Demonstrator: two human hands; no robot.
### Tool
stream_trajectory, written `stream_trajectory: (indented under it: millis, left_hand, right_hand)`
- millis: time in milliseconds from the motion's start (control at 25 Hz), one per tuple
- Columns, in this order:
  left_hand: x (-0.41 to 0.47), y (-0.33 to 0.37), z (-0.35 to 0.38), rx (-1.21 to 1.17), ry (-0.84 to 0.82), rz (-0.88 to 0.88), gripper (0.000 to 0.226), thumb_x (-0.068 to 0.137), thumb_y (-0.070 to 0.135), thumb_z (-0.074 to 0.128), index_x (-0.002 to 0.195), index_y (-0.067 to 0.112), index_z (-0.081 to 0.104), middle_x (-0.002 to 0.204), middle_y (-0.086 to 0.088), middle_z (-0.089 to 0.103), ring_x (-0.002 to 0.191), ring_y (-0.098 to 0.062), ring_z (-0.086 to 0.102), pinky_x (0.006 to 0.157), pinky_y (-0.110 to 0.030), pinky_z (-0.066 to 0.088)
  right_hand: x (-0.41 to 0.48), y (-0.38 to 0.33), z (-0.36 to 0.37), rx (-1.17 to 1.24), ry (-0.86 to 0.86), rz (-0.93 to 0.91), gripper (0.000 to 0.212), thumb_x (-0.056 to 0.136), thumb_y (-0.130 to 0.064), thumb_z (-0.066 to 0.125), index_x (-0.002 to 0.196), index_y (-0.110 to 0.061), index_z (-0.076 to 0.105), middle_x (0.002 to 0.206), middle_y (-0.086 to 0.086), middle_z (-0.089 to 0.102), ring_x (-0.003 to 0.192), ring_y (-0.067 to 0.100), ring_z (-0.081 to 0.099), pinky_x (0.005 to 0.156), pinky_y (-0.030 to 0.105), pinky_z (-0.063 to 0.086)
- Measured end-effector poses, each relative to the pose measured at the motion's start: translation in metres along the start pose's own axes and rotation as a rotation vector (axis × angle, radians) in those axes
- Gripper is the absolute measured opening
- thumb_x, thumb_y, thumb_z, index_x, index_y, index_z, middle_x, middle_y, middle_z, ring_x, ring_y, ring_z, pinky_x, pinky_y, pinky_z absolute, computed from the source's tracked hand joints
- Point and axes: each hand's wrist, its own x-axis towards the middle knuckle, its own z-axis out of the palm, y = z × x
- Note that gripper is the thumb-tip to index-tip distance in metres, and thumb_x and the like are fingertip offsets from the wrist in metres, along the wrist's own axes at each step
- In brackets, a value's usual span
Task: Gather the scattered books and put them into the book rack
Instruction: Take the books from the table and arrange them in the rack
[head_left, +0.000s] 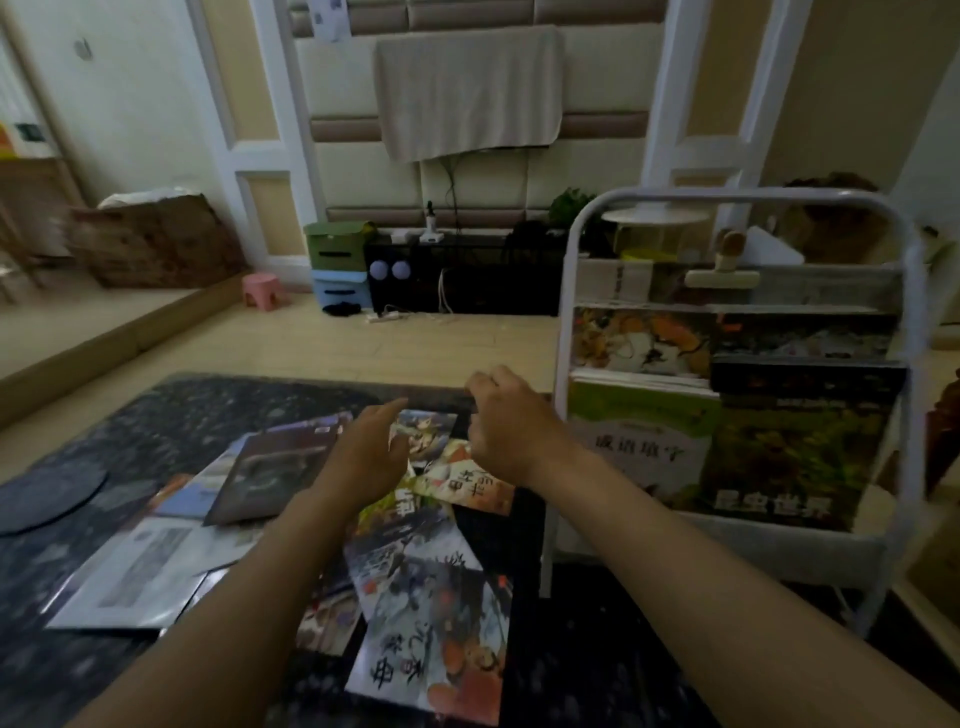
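though empty and loose-fingered, both hands (363, 447) (504, 421) over scattered books (431, 597), book rack (562, 322) beside, pink stool (261, 291) beyond

I see a pink stool (261, 291) on the floor (311, 345) beside stacked green and blue boxes (340, 260), a beige cloth (467, 93) hanging on the wall (358, 176), a cardboard box (156, 244) far left.

Bare left forearm (249, 587), bare right forearm (701, 561), uncovered all the way to the frame edge; left hand (366, 447) and right hand (506, 421) bare too.
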Motion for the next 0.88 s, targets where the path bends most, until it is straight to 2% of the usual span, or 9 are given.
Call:
stream_trajectory:
  millis: [120,240,280,360,440,600,640,760,880]
  left_hand:
    - [-0.016,-0.032,0.011,-0.017,-0.041,-0.073,0.050,0.099,0.018,0.051,0.147,0.018,0.040,0.148,-0.009,0.045,0.132,-0.029,0.045,0.104,-0.038,0.041]
    - [-0.029,-0.054,0.034,-0.006,-0.079,-0.086,0.049,0.098,0.018,0.052,0.146,0.014,0.042,0.147,-0.011,0.046,0.132,-0.030,0.045,0.106,-0.039,0.040]
    - [-0.034,-0.061,0.044,-0.003,-0.093,-0.083,0.048,0.098,0.018,0.052,0.145,0.013,0.043,0.146,-0.012,0.047,0.132,-0.031,0.045,0.105,-0.038,0.039]
    - [-0.042,-0.072,0.065,-0.037,-0.135,-0.086,0.047,0.099,0.017,0.051,0.145,0.012,0.043,0.144,-0.012,0.047,0.130,-0.030,0.046,0.103,-0.037,0.040]
    - [-0.046,-0.083,0.084,-0.056,-0.156,-0.082,0.047,0.098,0.016,0.051,0.144,0.011,0.044,0.141,-0.011,0.048,0.127,-0.029,0.048,0.101,-0.035,0.041]
    - [-0.049,-0.104,0.115,0.002,-0.148,0.004,0.043,0.092,0.017,0.054,0.134,0.008,0.054,0.128,-0.010,0.056,0.116,-0.032,0.053,0.094,-0.042,0.047]
    - [-0.050,-0.110,0.123,0.045,-0.136,0.037,0.045,0.089,0.020,0.054,0.132,0.007,0.057,0.126,-0.011,0.058,0.112,-0.034,0.055,0.091,-0.044,0.048]
    - [-0.042,-0.118,0.138,0.125,-0.073,0.087,0.043,0.086,0.024,0.056,0.126,0.010,0.061,0.120,-0.009,0.060,0.106,-0.035,0.056,0.088,-0.047,0.047]
    - [-0.031,-0.115,0.139,0.154,-0.034,0.092,0.038,0.087,0.022,0.058,0.125,0.014,0.060,0.117,-0.007,0.058,0.105,-0.033,0.053,0.088,-0.045,0.043]
  right_hand:
    - [0.010,-0.006,0.042,0.049,-0.204,0.147,0.044,0.098,-0.014,0.049,0.141,-0.008,0.037,0.137,0.015,0.040,0.119,0.034,0.045,0.088,0.041,0.045]
    - [0.014,0.003,0.084,0.065,-0.366,0.304,0.051,0.097,-0.017,0.055,0.143,-0.008,0.036,0.143,0.016,0.038,0.117,0.034,0.048,0.078,0.034,0.043]
    - [0.014,0.008,0.099,0.063,-0.420,0.342,0.048,0.097,-0.021,0.057,0.139,-0.008,0.039,0.139,0.017,0.042,0.110,0.032,0.051,0.072,0.031,0.042]
    - [0.014,0.019,0.125,0.049,-0.491,0.398,0.027,0.096,-0.026,0.059,0.115,-0.011,0.048,0.117,0.015,0.051,0.090,0.027,0.053,0.059,0.031,0.038]
    - [0.016,0.029,0.145,0.037,-0.521,0.457,0.019,0.094,-0.026,0.061,0.102,-0.013,0.048,0.106,0.010,0.051,0.083,0.024,0.054,0.061,0.034,0.043]
    - [0.030,0.049,0.177,0.048,-0.518,0.589,0.024,0.092,-0.025,0.062,0.107,-0.013,0.048,0.105,0.006,0.046,0.083,0.024,0.051,0.068,0.034,0.045]
    - [0.034,0.057,0.186,0.065,-0.497,0.662,0.033,0.092,-0.029,0.062,0.115,-0.011,0.048,0.109,0.008,0.050,0.086,0.026,0.054,0.070,0.035,0.046]
    - [0.049,0.079,0.206,0.212,-0.305,1.041,0.076,0.086,-0.049,0.067,0.141,-0.007,0.033,0.138,0.014,0.049,0.118,0.036,0.054,0.086,0.039,0.045]
    - [0.060,0.093,0.223,0.261,-0.191,1.234,0.087,0.081,-0.058,0.067,0.141,-0.004,0.034,0.142,0.017,0.045,0.124,0.036,0.051,0.093,0.039,0.047]
